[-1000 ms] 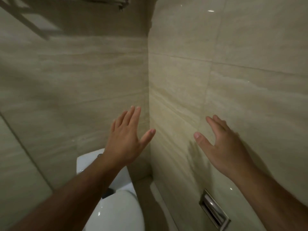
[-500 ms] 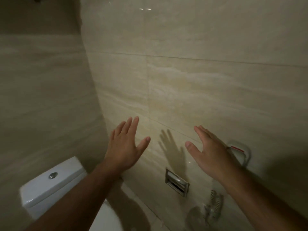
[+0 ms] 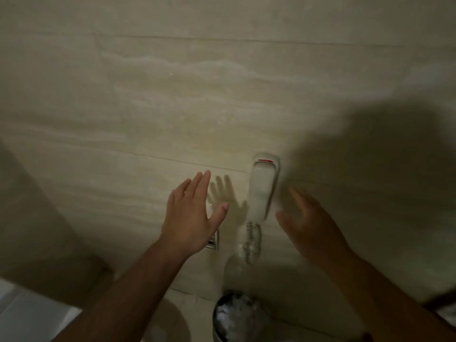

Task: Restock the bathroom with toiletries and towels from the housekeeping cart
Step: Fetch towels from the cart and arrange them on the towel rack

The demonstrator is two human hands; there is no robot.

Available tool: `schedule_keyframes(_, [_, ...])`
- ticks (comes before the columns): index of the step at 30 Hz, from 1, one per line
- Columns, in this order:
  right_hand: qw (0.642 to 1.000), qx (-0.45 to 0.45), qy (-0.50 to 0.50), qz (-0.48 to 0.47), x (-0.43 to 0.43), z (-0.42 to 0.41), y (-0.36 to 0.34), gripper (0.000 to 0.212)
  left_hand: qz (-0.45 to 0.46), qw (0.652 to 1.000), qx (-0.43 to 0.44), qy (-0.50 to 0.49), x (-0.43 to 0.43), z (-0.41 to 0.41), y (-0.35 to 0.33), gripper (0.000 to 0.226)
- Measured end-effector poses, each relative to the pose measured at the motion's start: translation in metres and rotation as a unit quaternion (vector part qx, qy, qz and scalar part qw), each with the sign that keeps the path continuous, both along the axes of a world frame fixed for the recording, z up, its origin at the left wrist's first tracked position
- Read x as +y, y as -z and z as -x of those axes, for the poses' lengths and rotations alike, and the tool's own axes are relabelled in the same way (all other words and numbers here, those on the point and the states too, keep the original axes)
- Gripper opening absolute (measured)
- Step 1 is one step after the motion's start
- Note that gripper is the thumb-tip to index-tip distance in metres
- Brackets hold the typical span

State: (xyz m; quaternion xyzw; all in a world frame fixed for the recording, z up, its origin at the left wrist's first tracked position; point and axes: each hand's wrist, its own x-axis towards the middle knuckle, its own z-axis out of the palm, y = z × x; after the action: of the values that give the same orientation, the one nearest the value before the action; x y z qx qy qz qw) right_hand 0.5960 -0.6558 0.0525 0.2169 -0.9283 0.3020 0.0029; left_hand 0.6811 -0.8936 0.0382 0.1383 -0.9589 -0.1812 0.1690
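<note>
1. The view swings right along the wall [image 3: 172,95]. The toilet [image 3: 22,317] now sits at the lower-left edge, and a bin [image 3: 237,314] and phone [image 3: 262,191] come into view.
2. The left hand [image 3: 190,218] and right hand [image 3: 311,228] stay raised, with fingers spread and holding nothing.
3. The holder [image 3: 215,240] shows partly behind the left hand.
4. No toiletries, towels or cart are in view, so restocking here has probably not started.

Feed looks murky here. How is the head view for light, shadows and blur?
Head view: dim overall; a broad dark shadow covers the wall at frame right; the left hand casts a clear shadow on it; the right hand is motion-blurred; the wall phone and bin look soft.
</note>
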Motion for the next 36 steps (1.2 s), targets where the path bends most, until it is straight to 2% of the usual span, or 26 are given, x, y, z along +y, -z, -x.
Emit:
schedule_keyframes(3, [0.999,-0.012,0.047,-0.002,0.035,-0.006,0.001,0.078,-0.013,0.999,-0.002,0.040,0.028,0.009,0.003,0.092])
schedule_keyframes(9, [0.989,-0.023,0.144,-0.001,0.122,-0.011,-0.012,0.081,0.012,0.995,0.021,0.101,0.096,0.028,-0.018,0.091])
schedule_keyframes(13, [0.983,-0.040,0.181,0.003,0.181,-0.012,-0.016,0.092,0.007,0.993,0.020,0.118,0.148,0.036,-0.027,0.087])
schedule_keyframes(18, [0.972,-0.021,0.230,0.036,0.259,-0.015,-0.027,0.108,0.028,0.989,0.021,0.146,0.221,0.053,-0.034,0.095])
schedule_keyframes(23, [0.967,-0.006,0.240,0.083,0.337,-0.028,-0.035,0.082,-0.004,0.982,0.050,0.183,0.297,0.055,-0.045,0.088])
schedule_keyframes(29, [0.955,-0.002,0.275,0.107,0.421,-0.047,-0.036,0.080,0.005,0.965,0.063,0.255,0.395,0.063,-0.049,0.092])
schedule_keyframes(36, [0.922,0.010,0.355,0.152,0.502,-0.062,-0.011,0.071,0.030,0.951,0.008,0.309,0.468,0.084,-0.028,0.091])
